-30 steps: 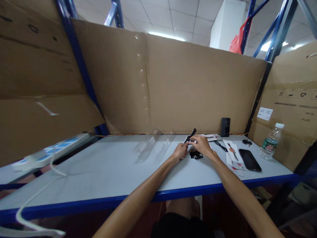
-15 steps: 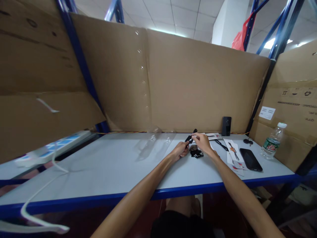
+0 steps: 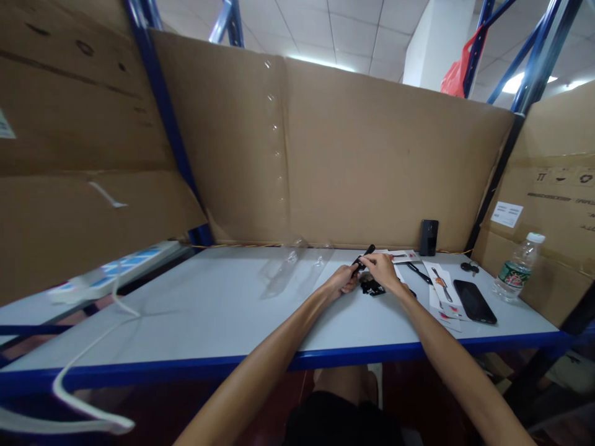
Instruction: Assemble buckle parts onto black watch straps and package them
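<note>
**Strap held over bench**

Strap [image 3: 364,258], black and slim, was pinched by both hands above the bench [image 3: 223,310]: left hand [image 3: 343,282] closed on its near end, right hand [image 3: 383,271] closed further along. Black parts [image 3: 372,287] lay just beneath.

The black strap [image 3: 364,258] shows only its far end; the rest is covered by the left hand [image 3: 344,280] and right hand [image 3: 383,270], and the grip of each is too small to make out. The dark parts [image 3: 372,287] behind the right hand are too small to identify. The white cable [image 3: 83,406] runs off the left edge. Print on the leaflets [image 3: 441,288] is unreadable.
</note>
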The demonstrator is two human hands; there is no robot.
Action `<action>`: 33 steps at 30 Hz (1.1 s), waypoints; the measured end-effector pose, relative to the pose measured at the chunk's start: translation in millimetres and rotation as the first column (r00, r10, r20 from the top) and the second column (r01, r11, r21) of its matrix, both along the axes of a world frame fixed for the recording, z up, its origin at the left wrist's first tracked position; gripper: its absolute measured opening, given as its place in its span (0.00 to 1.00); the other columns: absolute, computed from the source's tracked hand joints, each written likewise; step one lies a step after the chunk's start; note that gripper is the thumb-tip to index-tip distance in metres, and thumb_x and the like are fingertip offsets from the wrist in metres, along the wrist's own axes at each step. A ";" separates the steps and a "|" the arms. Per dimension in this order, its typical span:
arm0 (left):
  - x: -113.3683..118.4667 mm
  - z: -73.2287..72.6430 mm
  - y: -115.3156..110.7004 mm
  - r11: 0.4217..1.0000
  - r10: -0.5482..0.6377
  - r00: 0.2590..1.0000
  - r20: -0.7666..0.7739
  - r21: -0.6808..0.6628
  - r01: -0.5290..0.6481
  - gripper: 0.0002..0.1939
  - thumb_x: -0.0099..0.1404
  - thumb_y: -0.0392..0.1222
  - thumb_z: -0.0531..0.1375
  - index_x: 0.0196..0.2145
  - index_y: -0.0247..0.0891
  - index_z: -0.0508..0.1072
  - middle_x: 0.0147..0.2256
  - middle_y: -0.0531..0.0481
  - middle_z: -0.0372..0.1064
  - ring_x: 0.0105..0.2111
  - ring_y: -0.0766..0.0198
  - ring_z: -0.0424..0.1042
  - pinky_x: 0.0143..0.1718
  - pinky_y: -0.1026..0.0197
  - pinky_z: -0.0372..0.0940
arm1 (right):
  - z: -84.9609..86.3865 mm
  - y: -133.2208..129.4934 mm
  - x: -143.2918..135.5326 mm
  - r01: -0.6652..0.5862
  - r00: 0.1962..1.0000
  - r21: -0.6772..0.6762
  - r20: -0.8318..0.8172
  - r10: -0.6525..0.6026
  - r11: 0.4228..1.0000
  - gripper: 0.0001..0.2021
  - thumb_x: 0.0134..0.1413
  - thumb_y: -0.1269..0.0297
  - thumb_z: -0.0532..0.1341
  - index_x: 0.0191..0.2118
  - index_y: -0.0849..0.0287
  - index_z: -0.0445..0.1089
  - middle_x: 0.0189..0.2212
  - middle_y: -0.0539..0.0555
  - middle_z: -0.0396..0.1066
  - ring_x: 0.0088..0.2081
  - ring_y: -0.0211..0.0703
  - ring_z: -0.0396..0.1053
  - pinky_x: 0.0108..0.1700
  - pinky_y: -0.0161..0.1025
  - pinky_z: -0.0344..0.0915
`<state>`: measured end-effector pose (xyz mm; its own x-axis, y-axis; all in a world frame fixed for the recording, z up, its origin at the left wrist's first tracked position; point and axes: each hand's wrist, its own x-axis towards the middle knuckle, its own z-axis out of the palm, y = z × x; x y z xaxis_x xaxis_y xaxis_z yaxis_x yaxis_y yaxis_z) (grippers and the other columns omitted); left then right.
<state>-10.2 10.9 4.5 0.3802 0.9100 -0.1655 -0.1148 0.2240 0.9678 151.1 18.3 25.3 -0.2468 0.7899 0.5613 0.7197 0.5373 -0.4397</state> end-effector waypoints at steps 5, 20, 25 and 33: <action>-1.2 1.7 0.2 1.000 -0.007 1.000 -0.018 -0.011 0.007 0.19 0.73 0.46 0.50 0.25 0.38 0.61 0.13 0.62 0.46 0.10 0.76 0.42 0.14 0.69 0.34 | 3.6 -3.7 2.0 0.096 0.992 0.018 0.084 -0.098 0.995 0.16 0.63 0.61 0.58 0.27 0.58 0.77 0.25 0.53 0.76 0.28 0.39 0.67 0.31 0.35 0.50; -2.4 6.8 -2.6 0.999 -0.052 0.998 -0.045 -0.010 0.051 0.11 0.66 0.38 0.53 0.25 0.38 0.62 0.13 0.63 0.45 0.10 0.76 0.41 0.14 0.69 0.34 | 2.9 -2.3 1.9 0.092 0.990 0.008 0.110 -0.092 0.996 0.17 0.63 0.58 0.58 0.27 0.58 0.78 0.23 0.51 0.74 0.26 0.38 0.65 0.30 0.35 0.49; -3.6 6.8 -2.3 0.997 -0.071 0.997 -0.040 -0.006 0.070 0.12 0.60 0.36 0.59 0.22 0.38 0.59 0.14 0.63 0.46 0.11 0.77 0.42 0.14 0.69 0.34 | 1.3 -0.7 0.0 0.050 0.997 -0.031 0.067 -0.048 0.998 0.20 0.64 0.56 0.56 0.26 0.59 0.77 0.20 0.50 0.71 0.25 0.38 0.64 0.29 0.34 0.49; -3.8 5.8 -1.3 0.997 -0.079 0.997 -0.016 0.000 0.079 0.14 0.62 0.36 0.58 0.21 0.39 0.58 0.14 0.63 0.45 0.11 0.77 0.42 0.14 0.68 0.33 | 6.2 -3.4 0.4 -0.020 0.997 -0.041 -0.074 0.017 0.999 0.20 0.63 0.55 0.55 0.27 0.59 0.78 0.20 0.50 0.71 0.27 0.40 0.66 0.31 0.34 0.53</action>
<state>-14.1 9.6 10.3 0.4481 0.8774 -0.1714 -0.0816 0.2311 0.9695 151.6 14.9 31.5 -0.2207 0.8087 0.5453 0.6746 0.5303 -0.5135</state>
